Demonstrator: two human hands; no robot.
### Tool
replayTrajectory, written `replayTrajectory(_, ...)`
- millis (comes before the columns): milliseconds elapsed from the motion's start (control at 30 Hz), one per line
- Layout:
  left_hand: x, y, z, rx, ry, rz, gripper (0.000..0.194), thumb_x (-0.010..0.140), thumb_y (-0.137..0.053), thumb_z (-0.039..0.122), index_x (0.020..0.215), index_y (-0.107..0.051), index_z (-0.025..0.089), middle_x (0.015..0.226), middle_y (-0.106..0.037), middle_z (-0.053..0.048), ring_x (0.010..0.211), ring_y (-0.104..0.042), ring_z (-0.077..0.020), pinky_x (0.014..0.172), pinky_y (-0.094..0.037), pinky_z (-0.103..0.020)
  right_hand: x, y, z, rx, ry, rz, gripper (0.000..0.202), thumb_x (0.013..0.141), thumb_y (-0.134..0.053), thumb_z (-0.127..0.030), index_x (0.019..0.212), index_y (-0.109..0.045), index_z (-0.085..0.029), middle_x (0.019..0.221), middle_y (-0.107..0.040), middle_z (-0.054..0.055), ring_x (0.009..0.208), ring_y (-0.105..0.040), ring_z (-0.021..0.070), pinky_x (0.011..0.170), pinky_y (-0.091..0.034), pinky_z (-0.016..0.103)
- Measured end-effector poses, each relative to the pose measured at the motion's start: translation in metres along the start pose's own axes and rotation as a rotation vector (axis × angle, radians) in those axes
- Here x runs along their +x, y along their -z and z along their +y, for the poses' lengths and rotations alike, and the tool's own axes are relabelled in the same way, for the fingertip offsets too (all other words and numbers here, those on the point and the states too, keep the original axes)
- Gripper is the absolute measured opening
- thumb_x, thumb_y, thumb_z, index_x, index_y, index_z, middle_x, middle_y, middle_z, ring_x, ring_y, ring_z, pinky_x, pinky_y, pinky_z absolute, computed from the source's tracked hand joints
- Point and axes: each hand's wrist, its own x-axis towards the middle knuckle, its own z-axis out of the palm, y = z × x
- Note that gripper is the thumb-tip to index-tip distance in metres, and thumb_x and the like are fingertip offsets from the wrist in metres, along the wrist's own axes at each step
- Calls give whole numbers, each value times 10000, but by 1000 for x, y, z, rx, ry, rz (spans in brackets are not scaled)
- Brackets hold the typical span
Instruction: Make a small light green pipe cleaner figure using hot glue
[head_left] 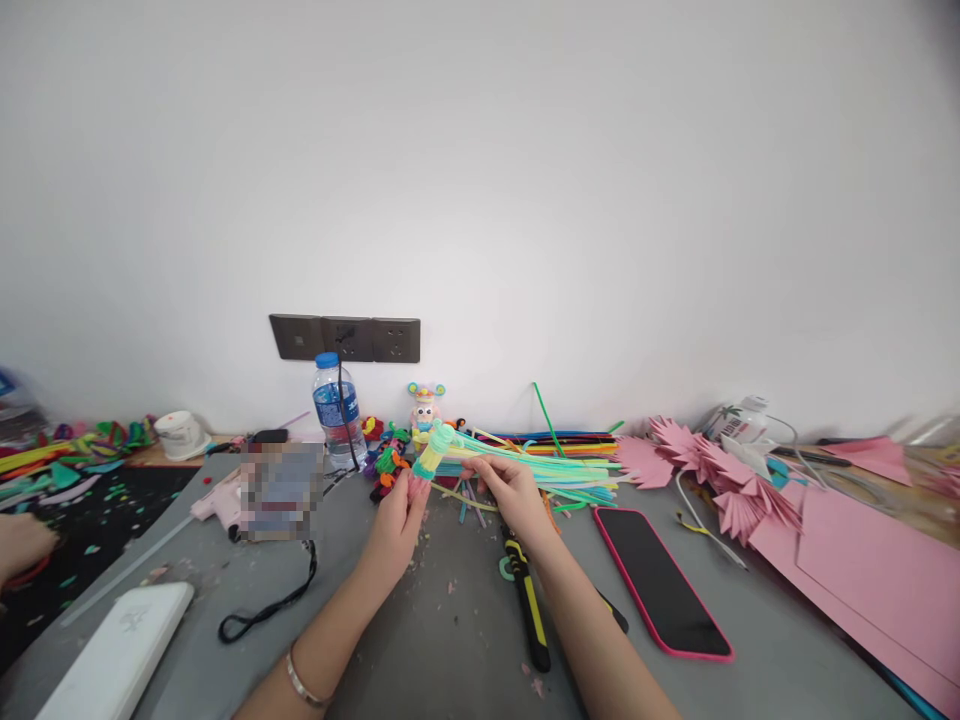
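Observation:
My left hand (401, 515) is closed around the lower end of a small yellow and teal pipe-cleaner craft piece (433, 455), holding it tilted above the mat. My right hand (510, 490) is just to the right, thumb and fingers pinched together; what they hold, if anything, is too small to make out. Behind the hands lies a bundle of pipe cleaners (570, 465) in pale green, yellow, orange and dark colours. A figurine (425, 412) with round ears stands against the wall. Yellow-and-black-handled pliers (531, 605) lie partly under my right wrist.
A phone (664, 580) in a pink case lies right, near pink folded paper (720, 475) and pink sheets (885, 560). Left are a water bottle (337, 410), a pink glue gun (219, 503), a white power bank (120, 650), a black cord (270, 615) and another person's hand (26, 550).

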Motion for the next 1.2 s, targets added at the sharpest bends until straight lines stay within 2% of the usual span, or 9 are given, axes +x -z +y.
replayTrajectory(233,2,0,2,18,-9,-12,292,923,-373,415,980,-507,162,802,-598,-46,731,-569,-185,666,-436,-279,1,0,1,78,-41,8,371,770,-616,-522,812,-725,-170,732,-725,58,527,-524,157,558,-444,294)
replayTrajectory(400,2,0,1,42,-28,-7,278,921,-375,415,929,-505,169,788,-592,-40,723,-561,-181,666,-428,-274,0,-1,1,152,-88,-15,323,668,-726,-496,635,-650,-183,676,-724,63,521,-554,157,538,-444,285)
replayTrajectory(567,1,0,2,36,-49,-4,258,917,-391,398,945,-511,171,829,-614,-53,756,-578,-185,686,-441,-276,0,-2,2,155,-51,0,410,699,-716,-481,520,-463,-212,417,-536,-36,395,-420,102,443,-346,238)
replayTrajectory(633,1,0,3,46,-51,5,254,913,-399,397,940,-518,174,810,-616,-47,736,-577,-183,684,-445,-277,0,-2,2,126,-17,-13,426,745,-672,-495,518,-449,-212,384,-450,-63,377,-364,91,425,-312,233)
replayTrajectory(700,1,0,3,54,-52,3,249,913,-402,394,934,-524,179,801,-619,-44,734,-578,-184,689,-447,-280,0,-3,2,130,5,-41,371,761,-653,-506,592,-529,-199,461,-506,-43,420,-417,104,447,-341,238)
replayTrajectory(767,1,0,3,63,-52,-14,246,915,-403,388,947,-528,179,819,-629,-50,749,-585,-189,702,-447,-285,0,-4,2,168,20,-68,313,749,-670,-500,765,-616,-192,649,-617,2,545,-527,138,513,-405,252)
replayTrajectory(867,0,0,2,85,-53,-44,261,921,-401,386,989,-535,172,828,-642,-57,740,-590,-194,695,-443,-289,-1,-7,-1,213,19,-115,353,742,-683,-491,937,-637,-200,875,-661,45,738,-596,191,613,-457,278)
replayTrajectory(1033,-1,1,6,99,-76,-75,269,915,-412,374,1034,-549,175,807,-647,-50,709,-601,-195,669,-441,-281,-5,-9,-8,281,-32,-114,349,754,-677,-482,957,-634,-202,914,-670,49,829,-606,216,719,-478,303)
replayTrajectory(1200,-1,3,10,127,-89,-102,272,923,-398,368,1042,-546,173,816,-658,-58,722,-611,-200,668,-441,-279,-7,-10,-11,406,-78,-196,327,767,-688,-437,997,-634,-210,945,-690,51,828,-621,212,763,-480,319)
